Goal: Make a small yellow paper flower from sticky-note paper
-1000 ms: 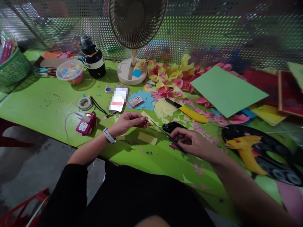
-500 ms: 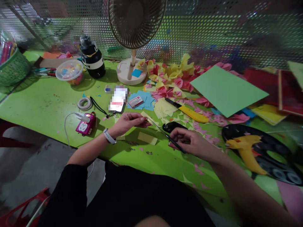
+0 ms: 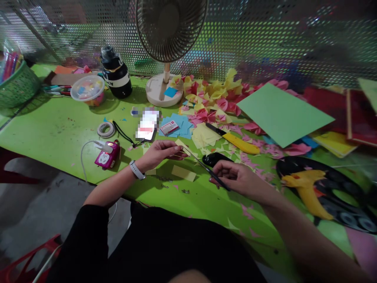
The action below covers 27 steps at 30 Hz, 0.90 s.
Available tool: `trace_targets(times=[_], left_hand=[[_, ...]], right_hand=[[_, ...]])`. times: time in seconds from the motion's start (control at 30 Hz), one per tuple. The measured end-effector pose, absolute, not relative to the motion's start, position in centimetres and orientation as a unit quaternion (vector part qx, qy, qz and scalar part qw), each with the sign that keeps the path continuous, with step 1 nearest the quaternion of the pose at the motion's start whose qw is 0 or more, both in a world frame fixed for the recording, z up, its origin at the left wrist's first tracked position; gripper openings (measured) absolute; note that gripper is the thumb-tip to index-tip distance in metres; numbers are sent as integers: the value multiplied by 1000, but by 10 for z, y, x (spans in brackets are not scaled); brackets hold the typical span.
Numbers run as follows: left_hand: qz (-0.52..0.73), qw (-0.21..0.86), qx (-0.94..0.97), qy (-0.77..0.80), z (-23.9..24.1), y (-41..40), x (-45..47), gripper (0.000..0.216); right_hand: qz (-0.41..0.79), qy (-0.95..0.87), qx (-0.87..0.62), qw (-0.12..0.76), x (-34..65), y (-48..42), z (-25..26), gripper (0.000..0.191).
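Left hand (image 3: 165, 151) pinches yellow paper (image 3: 185, 146) at fingertips; scissors (image 3: 217, 178) in right hand (image 3: 238, 177).

Unclear lettering on black bottle (image 3: 117, 77)

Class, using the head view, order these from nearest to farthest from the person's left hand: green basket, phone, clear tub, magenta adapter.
From the left hand:
1. Phone: just beyond, slightly left.
2. Magenta adapter: farther left, near the table's front edge.
3. Clear tub: left and back, beside the bottle.
4. Green basket: far left of the view.
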<state>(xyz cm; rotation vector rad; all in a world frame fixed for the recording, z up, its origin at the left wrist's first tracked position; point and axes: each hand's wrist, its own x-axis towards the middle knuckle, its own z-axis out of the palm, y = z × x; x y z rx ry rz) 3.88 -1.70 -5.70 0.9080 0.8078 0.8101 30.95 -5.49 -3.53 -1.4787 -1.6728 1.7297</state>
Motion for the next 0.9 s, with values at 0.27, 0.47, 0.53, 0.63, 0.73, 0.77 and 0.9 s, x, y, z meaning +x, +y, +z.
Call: trace_targets(times=[0.27, 0.47, 0.53, 0.63, 0.73, 0.77, 0.9], left_hand=[[389, 733, 413, 375, -58, -17, 38, 27], [377, 715, 444, 386, -57, -17, 38, 31], [378, 711, 454, 381, -57, -17, 38, 31], [377, 706, 467, 375, -55, -16, 37, 31], [372, 704, 480, 369, -55, -15, 37, 34], [372, 704, 483, 364, -56, -15, 37, 34], [372, 704, 487, 359, -57, -16, 37, 33]], right_hand=[[614, -574, -519, 158, 315, -56, -41, 37], [611, -575, -521, 159, 317, -55, -40, 37], [610, -575, -523, 154, 316, -55, -39, 36], [607, -573, -529, 152, 315, -55, -38, 37], [608, -571, -528, 158, 313, -55, -38, 39], [609, -572, -526, 160, 313, -56, -39, 40], [611, -573, -521, 163, 312, -57, -39, 39]])
